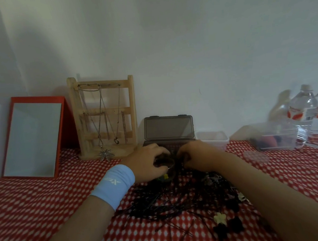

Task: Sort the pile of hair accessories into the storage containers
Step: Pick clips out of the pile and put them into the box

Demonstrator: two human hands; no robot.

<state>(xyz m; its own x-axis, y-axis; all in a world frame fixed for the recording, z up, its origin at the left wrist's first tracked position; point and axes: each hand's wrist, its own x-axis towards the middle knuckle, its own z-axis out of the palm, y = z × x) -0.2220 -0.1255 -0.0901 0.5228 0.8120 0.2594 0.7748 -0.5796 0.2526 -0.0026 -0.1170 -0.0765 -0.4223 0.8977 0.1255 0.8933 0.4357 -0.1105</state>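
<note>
A pile of black hair pins (171,202) lies on the red-and-white cloth between my forearms. A pale yellow flower clip (220,217) and black flower clips (235,225) lie at its near right edge. My left hand (148,161), with a light blue wristband, curls round a small clear round container (165,165) at the far end of the pile. My right hand (195,153) sits just right of it, fingertips curled at the container's rim and pinching something dark, apparently pins. An open dark box (168,128) stands right behind both hands.
A clear square tub (211,137), a clear tub holding coloured items (275,137) and a round lid (255,157) are at the right, with two water bottles (305,111) behind. A wooden necklace stand (104,115) and a red-framed mirror (32,137) lean on the wall at the left.
</note>
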